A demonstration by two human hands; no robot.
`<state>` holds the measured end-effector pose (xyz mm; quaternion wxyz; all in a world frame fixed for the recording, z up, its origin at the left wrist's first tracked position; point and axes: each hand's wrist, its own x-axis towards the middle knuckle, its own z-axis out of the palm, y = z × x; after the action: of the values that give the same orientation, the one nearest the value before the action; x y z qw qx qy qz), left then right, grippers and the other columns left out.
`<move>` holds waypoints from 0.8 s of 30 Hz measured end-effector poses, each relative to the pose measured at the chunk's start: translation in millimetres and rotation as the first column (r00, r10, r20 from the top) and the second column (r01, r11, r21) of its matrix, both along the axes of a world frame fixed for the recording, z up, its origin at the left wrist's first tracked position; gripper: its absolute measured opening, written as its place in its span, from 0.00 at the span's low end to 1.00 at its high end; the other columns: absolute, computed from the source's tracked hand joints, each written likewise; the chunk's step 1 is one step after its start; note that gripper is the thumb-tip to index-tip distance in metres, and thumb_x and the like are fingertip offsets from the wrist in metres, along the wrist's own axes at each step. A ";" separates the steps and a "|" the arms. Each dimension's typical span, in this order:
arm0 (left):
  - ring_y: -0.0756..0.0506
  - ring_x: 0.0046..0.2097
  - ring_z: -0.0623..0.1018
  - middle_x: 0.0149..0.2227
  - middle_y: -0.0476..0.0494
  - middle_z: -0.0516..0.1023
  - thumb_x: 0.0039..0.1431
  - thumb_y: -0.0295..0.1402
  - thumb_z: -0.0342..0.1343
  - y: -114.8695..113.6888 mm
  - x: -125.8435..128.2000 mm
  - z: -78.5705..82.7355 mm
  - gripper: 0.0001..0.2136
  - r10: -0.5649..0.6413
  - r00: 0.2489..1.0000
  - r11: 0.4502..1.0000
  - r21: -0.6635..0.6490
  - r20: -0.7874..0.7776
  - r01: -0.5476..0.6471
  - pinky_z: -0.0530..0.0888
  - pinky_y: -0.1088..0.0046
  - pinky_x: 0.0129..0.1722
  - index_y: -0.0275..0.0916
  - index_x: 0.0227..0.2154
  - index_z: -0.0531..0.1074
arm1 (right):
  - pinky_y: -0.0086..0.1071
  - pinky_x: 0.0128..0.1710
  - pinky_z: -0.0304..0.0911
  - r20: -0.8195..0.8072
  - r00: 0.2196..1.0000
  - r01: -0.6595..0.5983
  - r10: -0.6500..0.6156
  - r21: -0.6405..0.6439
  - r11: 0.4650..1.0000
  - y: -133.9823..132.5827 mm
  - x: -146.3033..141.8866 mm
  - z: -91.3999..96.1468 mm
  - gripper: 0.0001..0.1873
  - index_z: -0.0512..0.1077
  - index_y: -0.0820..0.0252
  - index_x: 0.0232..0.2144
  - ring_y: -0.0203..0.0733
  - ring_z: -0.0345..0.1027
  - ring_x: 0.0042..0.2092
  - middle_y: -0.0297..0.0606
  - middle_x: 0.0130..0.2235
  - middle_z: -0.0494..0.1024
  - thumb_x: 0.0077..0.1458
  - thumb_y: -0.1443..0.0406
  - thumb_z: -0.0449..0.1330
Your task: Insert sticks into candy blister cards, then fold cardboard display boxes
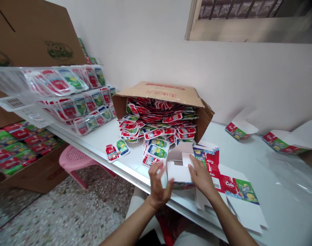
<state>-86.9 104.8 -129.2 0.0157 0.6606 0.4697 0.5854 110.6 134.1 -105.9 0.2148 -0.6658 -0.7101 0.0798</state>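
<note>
A small display carton [179, 173], white inside with a printed front, is at the table's front edge with its flaps up. At its right side, my right hand [202, 177] grips the carton wall between thumb and fingers. My left hand [159, 187] is at the carton's left front corner, fingers curved and apart, the thumb near the front; the fingertips are slightly blurred. Just behind lie loose cola and Sprite sachets [157, 150]. Flat printed carton blanks [229, 184] are spread under and beside my right forearm.
A brown cardboard box [161, 89] on its side spills sachets onto the white table [281, 205]. Sachet strips in clear plastic [81, 102] are stacked left. Two folded cartons [239, 131] stand right, near clear plastic film [291, 174]. Below left is a pink stool [75, 157].
</note>
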 end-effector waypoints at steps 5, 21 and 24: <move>0.43 0.44 0.75 0.41 0.39 0.76 0.60 0.45 0.46 44.5 -0.6 7.7 0.18 0.031 0.887 0.833 -0.503 0.461 0.232 0.72 0.64 0.45 0.36 0.40 0.70 | 0.47 0.53 0.57 0.048 0.999 0.015 -0.015 -0.001 1.000 -2.2 -1.6 -0.4 0.26 0.60 0.58 0.59 0.54 0.56 0.58 0.52 0.55 0.65 0.62 0.59 0.41; 0.37 0.48 0.71 0.44 0.32 0.73 0.53 0.23 0.45 69.7 31.7 22.6 0.16 -0.027 0.991 0.813 -0.580 -0.133 -0.056 0.67 0.56 0.47 0.35 0.46 0.63 | 0.47 0.54 0.58 0.095 0.994 -0.061 0.052 0.094 0.994 -6.5 2.8 -8.4 0.24 0.66 0.62 0.55 0.53 0.55 0.59 0.53 0.55 0.65 0.61 0.62 0.42; 0.37 0.48 0.71 0.43 0.32 0.73 0.51 0.22 0.45 70.9 32.9 25.2 0.16 -0.051 0.983 0.807 -0.588 -0.174 -0.062 0.67 0.56 0.47 0.35 0.44 0.63 | 0.48 0.55 0.57 0.083 0.995 -0.062 0.055 0.091 0.994 -9.3 2.4 -8.6 0.24 0.66 0.62 0.55 0.53 0.55 0.59 0.52 0.55 0.65 0.61 0.61 0.43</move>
<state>-54.0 175.6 -104.0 0.1758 0.6719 0.6298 0.3479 112.9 124.8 -114.5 0.2148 -0.6366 -0.7402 0.0259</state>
